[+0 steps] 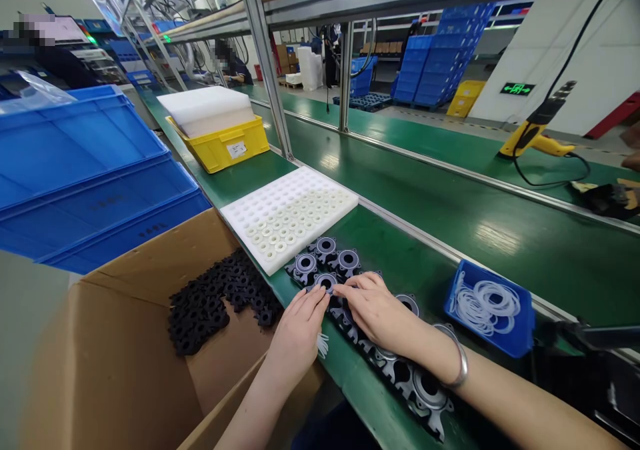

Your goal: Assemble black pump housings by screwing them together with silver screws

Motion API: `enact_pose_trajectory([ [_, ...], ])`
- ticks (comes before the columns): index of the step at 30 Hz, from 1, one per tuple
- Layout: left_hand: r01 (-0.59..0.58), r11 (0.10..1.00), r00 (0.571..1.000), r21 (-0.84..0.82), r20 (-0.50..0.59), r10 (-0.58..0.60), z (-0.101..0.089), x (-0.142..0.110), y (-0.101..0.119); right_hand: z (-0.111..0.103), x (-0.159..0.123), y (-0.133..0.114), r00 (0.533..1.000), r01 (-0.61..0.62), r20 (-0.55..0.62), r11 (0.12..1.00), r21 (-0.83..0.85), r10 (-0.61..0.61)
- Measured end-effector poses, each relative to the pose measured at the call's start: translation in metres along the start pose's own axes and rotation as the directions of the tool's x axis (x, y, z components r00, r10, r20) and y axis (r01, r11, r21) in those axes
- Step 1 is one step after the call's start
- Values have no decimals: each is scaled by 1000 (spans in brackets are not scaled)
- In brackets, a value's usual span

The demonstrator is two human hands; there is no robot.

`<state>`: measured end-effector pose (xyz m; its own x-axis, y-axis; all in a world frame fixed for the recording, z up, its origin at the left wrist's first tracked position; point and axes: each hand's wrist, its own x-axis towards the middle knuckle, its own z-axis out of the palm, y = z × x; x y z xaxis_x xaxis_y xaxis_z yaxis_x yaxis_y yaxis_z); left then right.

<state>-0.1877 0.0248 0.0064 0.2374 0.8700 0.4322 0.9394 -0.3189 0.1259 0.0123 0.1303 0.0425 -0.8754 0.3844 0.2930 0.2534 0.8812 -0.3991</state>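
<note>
Black-and-silver round housings (pixel 349 259) lie in rows along the near edge of the green bench. Fingertips of both hands meet at one housing (pixel 326 282) in the second row. My left hand (pixel 300 327) has its fingers together on the housing's near side, and thin white rings (pixel 323 345) stick out from under its palm. From the right, my right hand (pixel 373 307) reaches over the row with bent fingers, its index fingertip at the same rim. Whatever lies between those fingertips is hidden. Further housings (pixel 427 387) extend beneath my right forearm.
A white foam tray (pixel 320 220) with pale rings stands beyond the housings. At right is a blue bin (pixel 520 343) of white rings. A cardboard box (pixel 135 343) holds black parts. Blue crates (pixel 75 150), a yellow crate (pixel 230 147) and a heat gun (pixel 537 130) stand around.
</note>
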Motion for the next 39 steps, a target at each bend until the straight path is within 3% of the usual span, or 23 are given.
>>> enact_pose_trajectory([
  [4, 96, 985, 992, -145, -62, -106, -13, 10, 2, -14, -2, -15, 992, -89, -64, 968, 234, 107],
  [9, 252, 889, 960, -382, -17, -279, -17, 21, 23, -21, -7, -32, 992, -117, 23, 869, 481, 121],
  [13, 252, 854, 963, -456, 30, -268, -9, 23, 35, -19, -11, -29, 982, -135, -30, 799, 587, 188],
  [17, 204, 810, 979, -550, 132, -157, -8, 17, 39, -24, -17, -16, 963, -180, -45, 755, 631, 267],
  [21, 212, 779, 976, -590, 160, -145, -15, 10, 41, -24, -22, -1, 938, -239, -86, 805, 543, 336],
  [26, 223, 860, 969, -460, 6, -248, -16, 2, 32, -8, -22, 13, 919, -343, -108, 903, 259, 380],
  [29, 98, 944, 990, -314, -67, -125, -10, -3, 29, -1, -20, 17, 916, -360, -132, 922, 145, 379],
  [34, -143, 970, 989, -196, 18, 149, 3, -9, 37, 1, -17, 15, 925, -337, -162, 939, 68, 344],
  [39, -185, 968, 980, -171, 43, 195, 5, -10, 37, -3, -20, 13, 947, -273, -173, 962, 16, 272],
])
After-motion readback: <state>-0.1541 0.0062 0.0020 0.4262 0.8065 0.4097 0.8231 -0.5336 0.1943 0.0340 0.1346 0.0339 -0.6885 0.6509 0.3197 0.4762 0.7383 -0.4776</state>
